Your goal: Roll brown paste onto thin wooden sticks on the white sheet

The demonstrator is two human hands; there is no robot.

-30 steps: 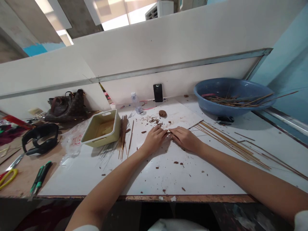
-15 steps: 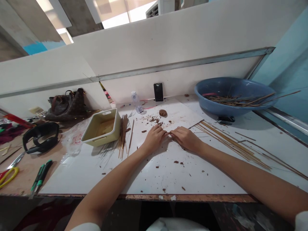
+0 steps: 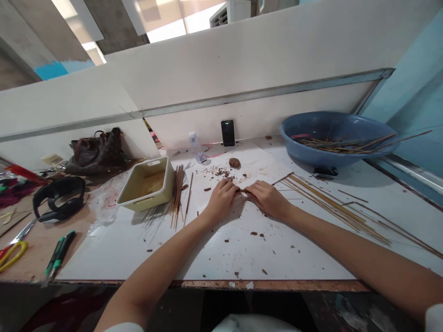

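Both hands meet over the middle of the table (image 3: 81, 244), back from the front edge, above a white board (image 3: 117, 258) that covers much of it. The left hand (image 3: 223, 196) is curled nearly closed, its fingertips pinching one end of a thin brown stick (image 3: 242, 190). The right hand (image 3: 265, 196), also curled with its fingers bent down, has the other end. Only a short stretch of the stick shows in the narrow gap between the hands; the fingers hide the rest.

Just beyond them, toward the back edge, brown crumbs (image 3: 221, 173) are scattered near a rounded brown lump (image 3: 234, 163). Further back a phone (image 3: 228, 133) leans upright against the white partition (image 3: 194, 122), with a clear bottle (image 3: 196, 147) standing to its left.

Toward the table's left end, a bundle of brown sticks (image 3: 177, 193) lies just beside a pale green tub (image 3: 152, 202). Beyond the tub are a crumpled plastic bag (image 3: 105, 198) and a dark handbag (image 3: 97, 157). Scissors (image 3: 14, 256) and green-and-black tools (image 3: 61, 249) lie near the front left corner.

Near the back right corner sits a blue basin (image 3: 311, 154) holding more sticks, some poking over its rim. Long yellowish sticks (image 3: 332, 210) lie in front of it.
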